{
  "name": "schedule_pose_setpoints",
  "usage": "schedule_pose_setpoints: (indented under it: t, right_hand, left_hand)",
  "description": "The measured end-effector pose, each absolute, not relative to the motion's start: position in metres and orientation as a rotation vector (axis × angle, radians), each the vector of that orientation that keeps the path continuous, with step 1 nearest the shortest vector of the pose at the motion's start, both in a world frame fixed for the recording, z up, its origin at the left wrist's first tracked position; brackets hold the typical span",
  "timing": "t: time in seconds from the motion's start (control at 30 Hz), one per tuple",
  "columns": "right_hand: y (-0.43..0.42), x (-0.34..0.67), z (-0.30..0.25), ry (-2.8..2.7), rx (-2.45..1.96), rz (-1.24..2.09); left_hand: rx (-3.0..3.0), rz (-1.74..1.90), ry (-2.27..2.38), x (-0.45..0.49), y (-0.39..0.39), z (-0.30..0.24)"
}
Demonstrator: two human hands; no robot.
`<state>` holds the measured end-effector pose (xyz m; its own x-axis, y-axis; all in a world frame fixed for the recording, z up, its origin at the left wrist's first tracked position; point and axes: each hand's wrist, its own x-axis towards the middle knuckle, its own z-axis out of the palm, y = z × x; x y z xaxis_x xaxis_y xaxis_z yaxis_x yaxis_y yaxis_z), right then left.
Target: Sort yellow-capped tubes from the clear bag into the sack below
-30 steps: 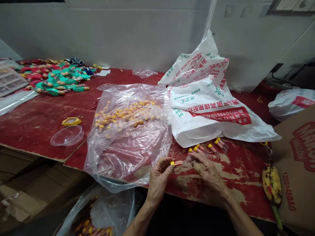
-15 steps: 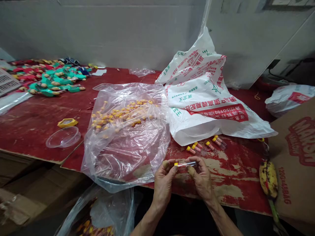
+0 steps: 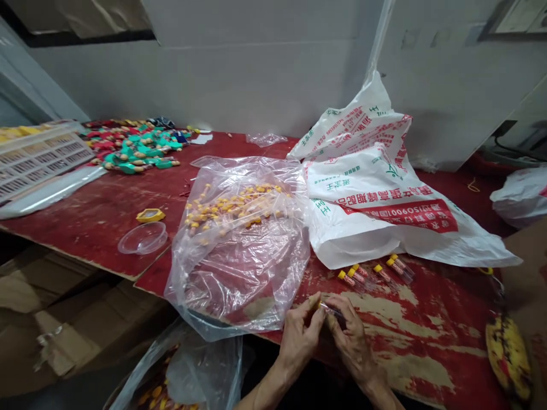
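Tube (image 3: 328, 308), apparently yellow-capped, between left hand (image 3: 300, 330) and right hand (image 3: 351, 337)

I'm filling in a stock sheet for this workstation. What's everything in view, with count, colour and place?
Held tube: one, clear, yellow cap, between both hands
Loose tubes: several, yellow-capped, near the sack
Sack: one, white, right of centre
Large bag: one, clear, centre, yellow-capped pieces showing through
Yellow frame: one, yellow, left
Round plastic: count unclear, clear, left
Small pieces: many, mainly green and red, back left
Trays: count unclear, whitish, left edge
Cartons: count unclear, brown, below left
Lower bag: one, clear, below table
Banana: one, spotted yellow, right
Table: red, worn, throughout
Wall: grey, behind
Left hand: one, bare, front
Right hand: one, bare, front
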<state>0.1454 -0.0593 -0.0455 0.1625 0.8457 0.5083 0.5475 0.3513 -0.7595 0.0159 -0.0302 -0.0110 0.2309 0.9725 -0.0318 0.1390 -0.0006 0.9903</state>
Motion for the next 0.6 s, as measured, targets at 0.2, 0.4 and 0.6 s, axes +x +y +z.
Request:
schedule_pose_setpoints:
  t: [0.2, 0.4, 0.6]
  right_hand:
    - [-0.027, 0.173, -0.066, -1.836, -1.415, -0.231]
    - [-0.016, 0.211, -0.076, -1.986, -1.382, -0.581]
    - [0.049, 0.294, -0.076, -1.953, -1.726, -0.772]
  left_hand:
    - [1.815, 1.21, 1.791, -0.036, 0.067, 0.003]
    - [2.026, 1.039, 1.861, -0.054, 0.173, -0.01]
    - [2.235, 0.866, 1.775, -0.018, 0.23, -0.018]
